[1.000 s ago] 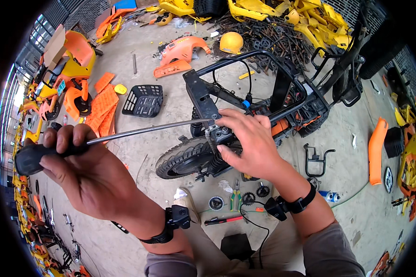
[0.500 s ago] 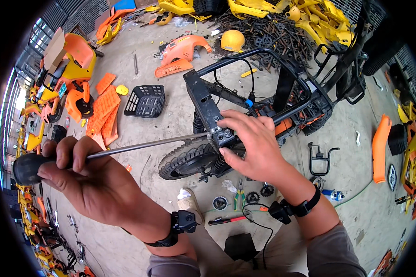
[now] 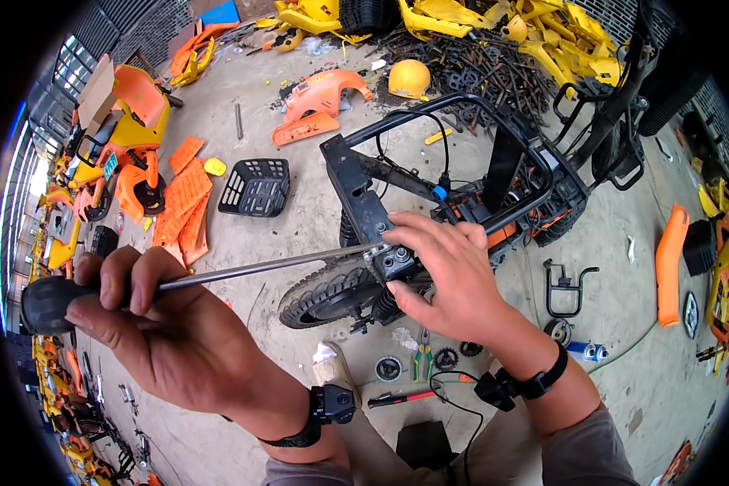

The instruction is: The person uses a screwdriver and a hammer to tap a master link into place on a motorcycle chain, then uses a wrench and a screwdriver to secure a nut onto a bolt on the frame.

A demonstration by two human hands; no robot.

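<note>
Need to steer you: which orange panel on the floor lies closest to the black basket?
The flat ribbed orange panel just left of the black basket; the curved orange cover lies farther up.
</note>
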